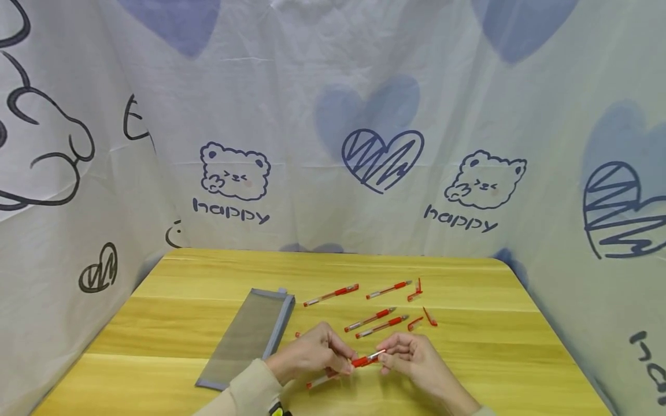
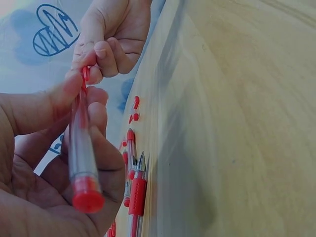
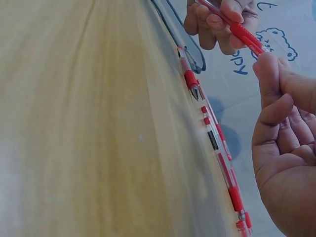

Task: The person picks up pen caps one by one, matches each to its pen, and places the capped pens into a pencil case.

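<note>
Over the front of the table, my left hand (image 1: 317,349) grips a red gel pen (image 3: 244,37) by its barrel. The clear barrel (image 2: 81,143) and its red end plug point toward the left wrist camera. My right hand (image 1: 411,358) pinches the clear cap with a red clip (image 1: 377,354) at the pen's tip end, thumb against fingers. In the right wrist view the right fingertips hide most of this cap. Below the left hand another red pen (image 1: 318,382) lies on the table, partly covered by the hand.
Several red pens lie beyond the hands, among them an uncapped pen (image 1: 382,327) and a pen at the back left (image 1: 331,294). Loose caps with red clips (image 1: 415,323) lie right of them. A grey mesh pouch (image 1: 244,335) lies left on the wooden table (image 1: 494,346).
</note>
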`<state>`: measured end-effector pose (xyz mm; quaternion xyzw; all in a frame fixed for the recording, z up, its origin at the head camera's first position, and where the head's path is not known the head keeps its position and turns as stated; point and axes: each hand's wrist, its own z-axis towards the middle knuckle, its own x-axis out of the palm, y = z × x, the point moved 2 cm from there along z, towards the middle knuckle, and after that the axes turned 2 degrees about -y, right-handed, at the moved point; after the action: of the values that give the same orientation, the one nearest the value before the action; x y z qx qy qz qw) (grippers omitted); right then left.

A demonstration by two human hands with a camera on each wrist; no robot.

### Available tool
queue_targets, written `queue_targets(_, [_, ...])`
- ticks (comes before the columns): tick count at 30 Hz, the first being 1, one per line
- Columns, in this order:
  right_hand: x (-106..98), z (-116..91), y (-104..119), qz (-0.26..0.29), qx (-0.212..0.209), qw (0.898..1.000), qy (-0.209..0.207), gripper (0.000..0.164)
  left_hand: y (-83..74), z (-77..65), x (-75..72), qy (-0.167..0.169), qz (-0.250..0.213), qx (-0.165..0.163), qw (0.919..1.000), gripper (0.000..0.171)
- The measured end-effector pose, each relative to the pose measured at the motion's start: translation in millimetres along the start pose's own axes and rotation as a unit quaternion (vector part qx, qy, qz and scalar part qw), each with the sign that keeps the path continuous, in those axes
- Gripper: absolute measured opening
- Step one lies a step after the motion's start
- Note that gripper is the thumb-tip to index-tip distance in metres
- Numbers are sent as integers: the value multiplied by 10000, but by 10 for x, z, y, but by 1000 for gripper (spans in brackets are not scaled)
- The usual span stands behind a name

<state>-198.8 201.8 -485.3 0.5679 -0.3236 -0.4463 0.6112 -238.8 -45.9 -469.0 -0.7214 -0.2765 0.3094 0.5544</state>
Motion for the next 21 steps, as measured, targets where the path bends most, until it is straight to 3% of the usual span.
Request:
queue_targets(14, [17,1,-27,106,110,9999,-46,31,37,10,40,20,-253,-79,9996,18])
queue_targets(21, [31,-5,0,222,350,9991,-35,38,-20,21,-33,217,-167,-377,9989,14])
